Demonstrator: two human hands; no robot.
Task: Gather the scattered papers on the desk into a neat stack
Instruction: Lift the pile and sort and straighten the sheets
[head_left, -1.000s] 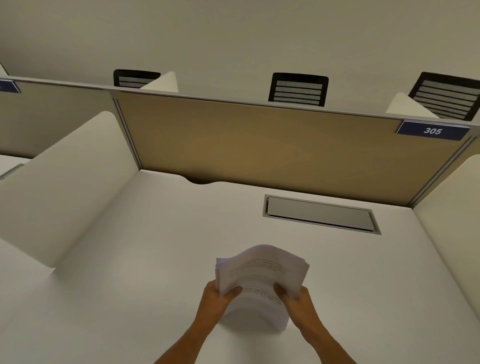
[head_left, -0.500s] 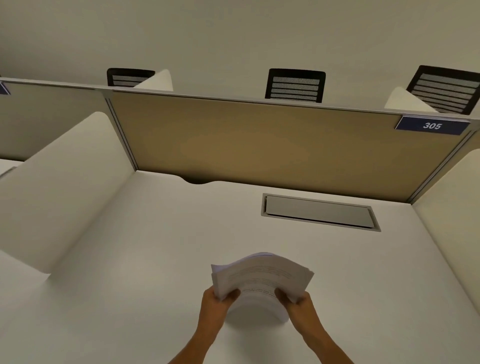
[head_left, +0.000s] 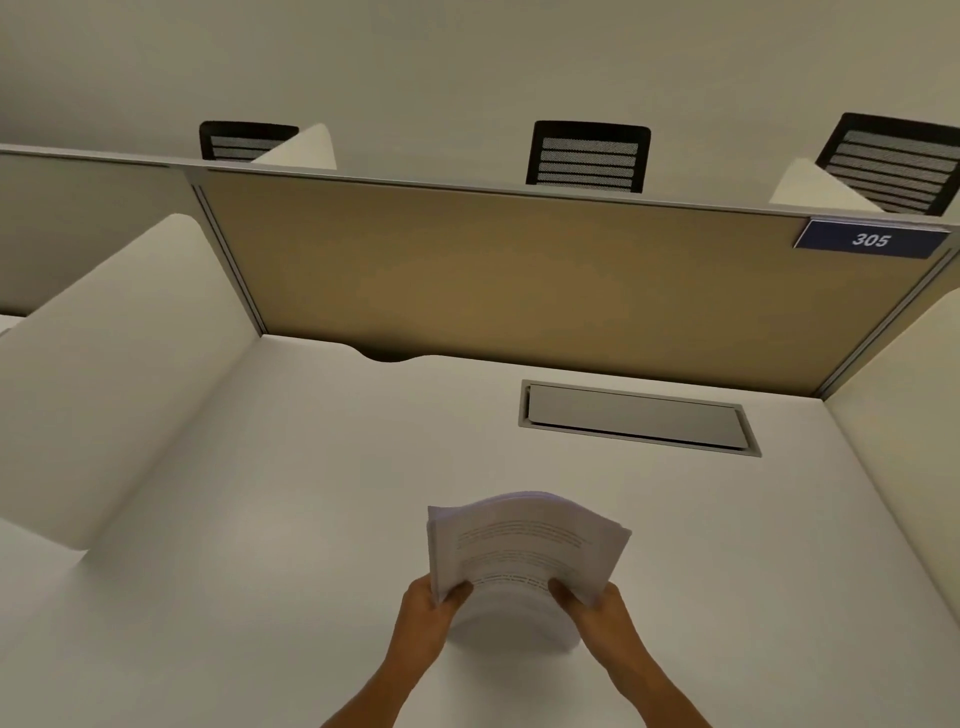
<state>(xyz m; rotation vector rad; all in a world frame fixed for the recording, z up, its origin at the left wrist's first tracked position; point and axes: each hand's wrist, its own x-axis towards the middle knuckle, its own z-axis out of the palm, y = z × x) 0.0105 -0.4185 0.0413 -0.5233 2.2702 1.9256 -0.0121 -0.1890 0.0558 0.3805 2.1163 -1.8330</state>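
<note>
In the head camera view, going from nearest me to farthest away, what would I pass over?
Left hand and right hand, paper stack, desk cable hatch, tan partition panel, middle black chair.

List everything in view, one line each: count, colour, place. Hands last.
paper stack: one, white with printed lines, bowed, held upright on the desk, near centre
desk: one, white
cable hatch: one, grey, set in the desk, back right
partition: one, tan, behind the desk
side dividers: white, either side of the desk
number plate 305: one, blue, partition's top right
chairs: three, black mesh, beyond the partition
left hand: grips the stack's left edge
right hand: grips its right edge
</note>
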